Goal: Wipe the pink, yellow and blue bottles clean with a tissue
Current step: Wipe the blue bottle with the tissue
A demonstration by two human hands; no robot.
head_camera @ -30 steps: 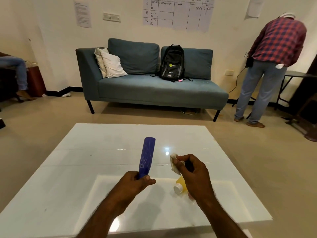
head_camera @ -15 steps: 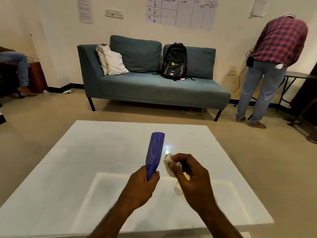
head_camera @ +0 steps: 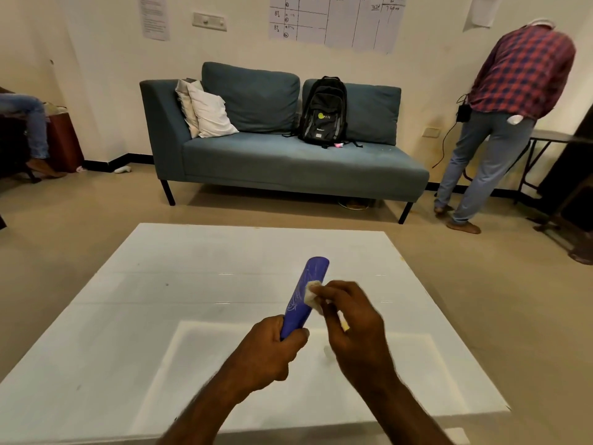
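- Hands over a glossy white square table [head_camera: 134, 332] – both bare, forearms coming in from the bottom edge.
- L hand [head_camera: 272, 351] curled tight round the lower end of a slim blue plastic bottle w/ pale scribbled line pattern [head_camera: 306, 290]; bottle held off the table, tilted, upper end leaning up and slightly to the right.
- R hand [head_camera: 349, 319] pinching a small crumpled white tissue [head_camera: 313, 292] betw. thumb and fingertips, tissue pressed against the right side of the blue bottle at about mid-length.
- Sliver of yellow [head_camera: 344, 326] peeks out just beside the R hand's edge – prob. the yellow bottle on the table, mostly hidden, can't tell how it lies.
- Pink bottle: can't make it out.
- Beyond the table: teal fabric sofa on dark legs [head_camera: 288, 162] against the wall, two white cushions [head_camera: 208, 114] at its left end, black backpack w/ a yellow-green logo [head_camera: 324, 114] upright against the back cushions.
- Person in a red-and-blue checked shirt and jeans [head_camera: 500, 117] stands at the right, back to camera, bent toward a dark side table [head_camera: 552, 138].
- Seated person's jeans leg [head_camera: 32, 120] at far left edge.
- Handwritten paper chart [head_camera: 337, 17] taped to the wall above the sofa.
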